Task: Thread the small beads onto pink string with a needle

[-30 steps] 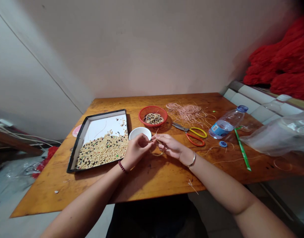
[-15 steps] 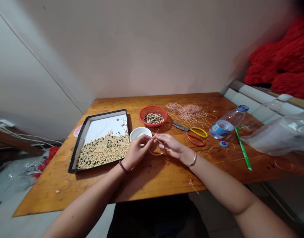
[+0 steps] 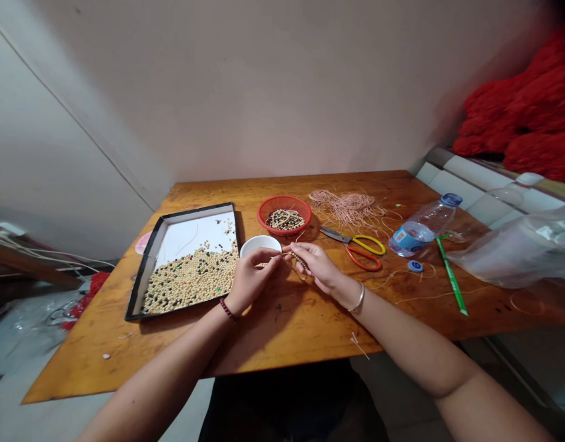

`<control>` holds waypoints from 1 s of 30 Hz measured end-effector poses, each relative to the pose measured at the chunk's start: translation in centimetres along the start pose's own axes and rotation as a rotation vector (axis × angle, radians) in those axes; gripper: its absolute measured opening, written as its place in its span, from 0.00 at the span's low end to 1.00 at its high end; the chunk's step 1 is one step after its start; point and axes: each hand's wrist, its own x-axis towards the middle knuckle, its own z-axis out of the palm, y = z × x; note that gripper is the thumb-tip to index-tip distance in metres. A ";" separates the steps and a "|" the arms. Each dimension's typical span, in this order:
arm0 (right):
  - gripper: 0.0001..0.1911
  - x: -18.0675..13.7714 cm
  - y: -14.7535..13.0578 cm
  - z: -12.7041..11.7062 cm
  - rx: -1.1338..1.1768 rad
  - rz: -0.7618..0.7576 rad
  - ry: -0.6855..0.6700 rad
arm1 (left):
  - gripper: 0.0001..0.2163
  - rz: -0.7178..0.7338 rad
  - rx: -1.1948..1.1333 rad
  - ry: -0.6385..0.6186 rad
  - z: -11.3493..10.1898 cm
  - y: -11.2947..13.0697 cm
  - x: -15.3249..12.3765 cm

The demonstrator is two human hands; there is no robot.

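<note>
Two hands (image 3: 251, 277) (image 3: 321, 267) hold one beaded strand (image 3: 300, 261) near one bowl (image 3: 260, 244).

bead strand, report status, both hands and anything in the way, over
Left hand pinching thin cord. Right hand gripping bead strand. Nearest possible obstacle: white bowl, partly hidden behind left hand.

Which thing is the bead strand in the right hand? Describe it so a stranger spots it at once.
On the wooden table, find the white bowl right of the black-rimmed tray. Just right of that bowl, the right hand holds a strand of brownish beads at its fingers. It is the strand in hand, unlike the bead strands heaped in the red basket beyond.
</note>
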 end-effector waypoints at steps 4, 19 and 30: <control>0.19 0.0 0.1 0.0 -0.012 -0.007 0.008 | 0.12 0.056 0.049 0.019 0.0 -0.1 -0.1; 0.19 0.0 0.3 -0.2 0.001 0.014 -0.056 | 0.10 0.131 0.185 -0.133 0.1 0.6 -0.7; 0.19 0.0 0.4 -0.2 0.011 0.001 0.004 | 0.09 0.032 -0.123 -0.180 0.2 0.5 -0.6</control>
